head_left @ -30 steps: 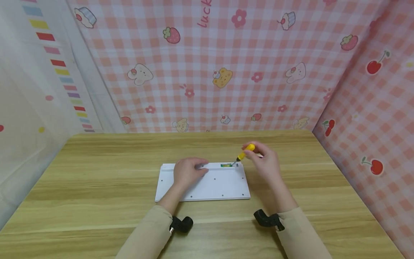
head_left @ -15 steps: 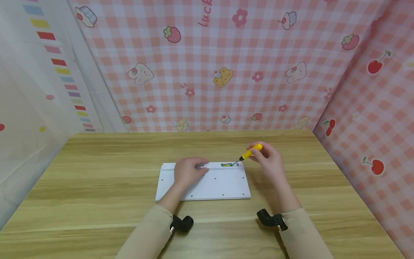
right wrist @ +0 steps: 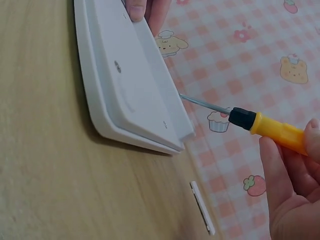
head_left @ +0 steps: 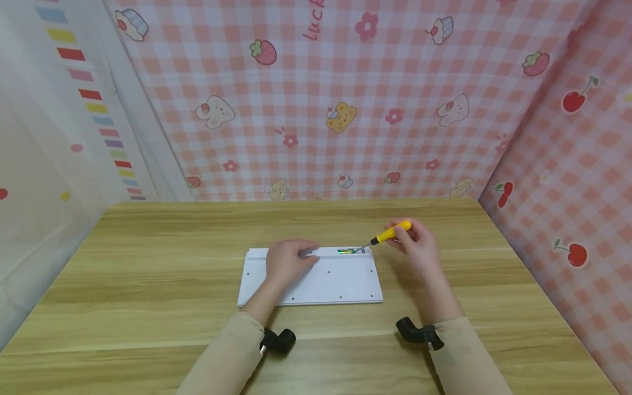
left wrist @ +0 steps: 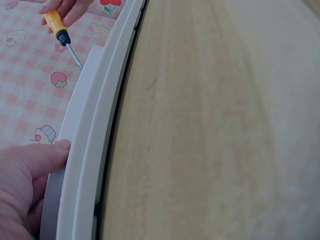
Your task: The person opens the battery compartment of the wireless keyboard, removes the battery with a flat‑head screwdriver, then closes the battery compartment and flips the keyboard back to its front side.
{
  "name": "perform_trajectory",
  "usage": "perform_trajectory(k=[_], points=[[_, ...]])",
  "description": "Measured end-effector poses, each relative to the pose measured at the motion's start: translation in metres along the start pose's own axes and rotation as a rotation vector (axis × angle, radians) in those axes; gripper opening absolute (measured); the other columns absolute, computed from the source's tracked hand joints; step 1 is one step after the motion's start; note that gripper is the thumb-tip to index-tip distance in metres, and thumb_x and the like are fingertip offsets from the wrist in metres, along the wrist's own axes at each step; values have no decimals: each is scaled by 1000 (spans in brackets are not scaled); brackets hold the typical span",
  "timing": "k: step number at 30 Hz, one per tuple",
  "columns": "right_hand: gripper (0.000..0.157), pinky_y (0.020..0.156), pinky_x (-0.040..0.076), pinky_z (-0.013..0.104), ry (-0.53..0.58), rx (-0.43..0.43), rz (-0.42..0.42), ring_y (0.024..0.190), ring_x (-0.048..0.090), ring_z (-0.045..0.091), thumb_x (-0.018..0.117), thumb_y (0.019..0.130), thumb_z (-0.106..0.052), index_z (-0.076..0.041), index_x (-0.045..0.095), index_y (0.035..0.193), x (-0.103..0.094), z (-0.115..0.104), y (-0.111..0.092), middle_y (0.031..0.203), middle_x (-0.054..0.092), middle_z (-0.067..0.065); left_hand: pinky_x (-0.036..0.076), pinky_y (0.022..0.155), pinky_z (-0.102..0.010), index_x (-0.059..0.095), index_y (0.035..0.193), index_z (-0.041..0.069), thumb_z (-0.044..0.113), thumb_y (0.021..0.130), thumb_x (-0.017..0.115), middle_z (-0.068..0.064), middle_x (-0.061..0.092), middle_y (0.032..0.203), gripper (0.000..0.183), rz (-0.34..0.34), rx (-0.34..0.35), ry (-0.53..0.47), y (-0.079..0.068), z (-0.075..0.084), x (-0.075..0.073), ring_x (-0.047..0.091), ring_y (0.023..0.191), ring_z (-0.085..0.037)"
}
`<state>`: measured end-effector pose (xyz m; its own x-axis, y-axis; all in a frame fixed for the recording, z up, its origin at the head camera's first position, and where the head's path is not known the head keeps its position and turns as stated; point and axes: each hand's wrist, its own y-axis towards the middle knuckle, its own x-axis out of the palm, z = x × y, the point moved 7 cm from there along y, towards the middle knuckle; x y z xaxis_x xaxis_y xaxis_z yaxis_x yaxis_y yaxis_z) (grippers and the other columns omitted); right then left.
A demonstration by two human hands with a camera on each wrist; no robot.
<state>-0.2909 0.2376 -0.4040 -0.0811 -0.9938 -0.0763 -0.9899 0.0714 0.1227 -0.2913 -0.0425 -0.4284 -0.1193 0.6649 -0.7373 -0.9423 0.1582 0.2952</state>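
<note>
A white keyboard (head_left: 321,286) lies face down on the wooden table, several small screw holes showing in its underside. My left hand (head_left: 287,262) grips its raised back ridge, with the thumb (left wrist: 47,156) on one side and fingers behind. In my right hand (head_left: 419,248) is a yellow-handled screwdriver (head_left: 393,232), slanting down to the left. The shaft (right wrist: 205,104) reaches to the right end of a slot in the ridge, where a green and yellow battery (head_left: 345,252) sits. Both wrist views hide the slot and the screwdriver's tip behind the ridge.
A thin white strip, like a battery cover (right wrist: 202,208), lies on the table beyond the keyboard's end in the right wrist view. A pink checked cloth (head_left: 316,142) hangs along the table's back edge, another on the right side.
My right hand has moved right and tilted the screwdriver handle lower, while its tip stays by the battery slot. The left hand and keyboard have stayed in place.
</note>
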Motion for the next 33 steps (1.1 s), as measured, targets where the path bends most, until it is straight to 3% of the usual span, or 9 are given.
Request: perform_trajectory(k=[4,10,23,33], points=[[35,87,54,28,90,30,10,97,68,11,52,103,-11,15,48,126,-2,6,1,112,66,10,41,100,-44,78,105,22,24,81,82,3,74,109,24,2,7,4,0,1,0,67,106,-19],[34,87,53,29,128,56,26,94,69,10,49,104,-11,14,47,127,-5,12,2,102,68,-2,42,99,-44,78,105,22,24,81,82,4,74,109,24,2,10,12,0,0,0,67,106,-19],[36,89,53,31,152,81,61,97,68,12,50,103,-12,13,45,128,-5,18,2,106,68,0,40,102,-45,78,106,22,24,82,82,4,73,110,25,-3,0,-2,0,-1,1,67,108,-19],[35,88,53,30,186,51,70,96,68,12,50,103,-11,15,45,126,-5,16,1,101,70,-3,40,102,-44,78,106,22,24,82,82,4,74,110,24,-1,-3,-6,0,-1,1,67,107,-19]])
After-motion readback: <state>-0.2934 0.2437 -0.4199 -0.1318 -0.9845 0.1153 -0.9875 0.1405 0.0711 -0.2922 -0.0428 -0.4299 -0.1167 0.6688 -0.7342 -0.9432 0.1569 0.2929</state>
